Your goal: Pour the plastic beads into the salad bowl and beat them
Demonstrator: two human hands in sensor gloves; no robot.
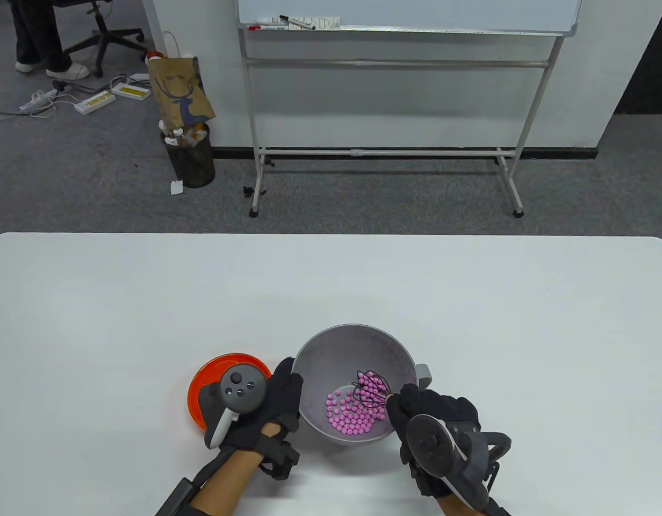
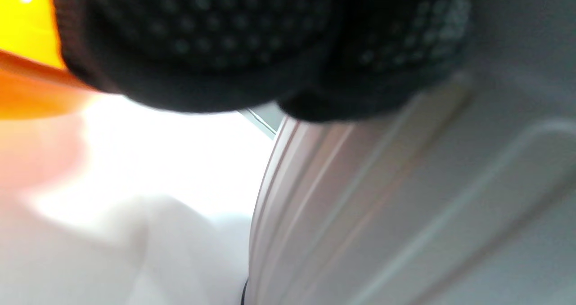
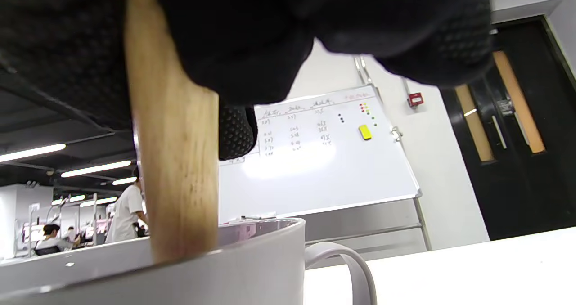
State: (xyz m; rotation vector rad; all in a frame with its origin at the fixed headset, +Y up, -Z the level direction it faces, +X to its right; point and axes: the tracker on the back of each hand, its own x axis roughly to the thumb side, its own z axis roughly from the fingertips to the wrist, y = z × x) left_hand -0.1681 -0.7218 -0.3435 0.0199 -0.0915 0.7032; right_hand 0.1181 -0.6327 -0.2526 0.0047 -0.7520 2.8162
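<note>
A grey salad bowl (image 1: pixel 336 349) stands near the table's front edge, with pink plastic beads (image 1: pixel 351 419) heaped in its bottom. My right hand (image 1: pixel 411 406) grips the wooden handle (image 3: pixel 175 183) of a black wire whisk (image 1: pixel 369 389). The whisk's head is down among the beads, and some are caught in the wires. My left hand (image 1: pixel 285 389) holds the bowl by its left side, fingers (image 2: pixel 252 39) against the outer wall (image 2: pixel 382 206). The right wrist view shows the bowl's rim (image 3: pixel 180 269) and its loop handle (image 3: pixel 342 260) just below my fingers.
An orange round dish (image 1: pixel 223 371) lies on the table left of the bowl, partly under my left hand, and it shows in the left wrist view (image 2: pixel 27 71). A whiteboard stand (image 1: pixel 385 150) and a waste bin (image 1: pixel 190 156) are on the floor beyond the table.
</note>
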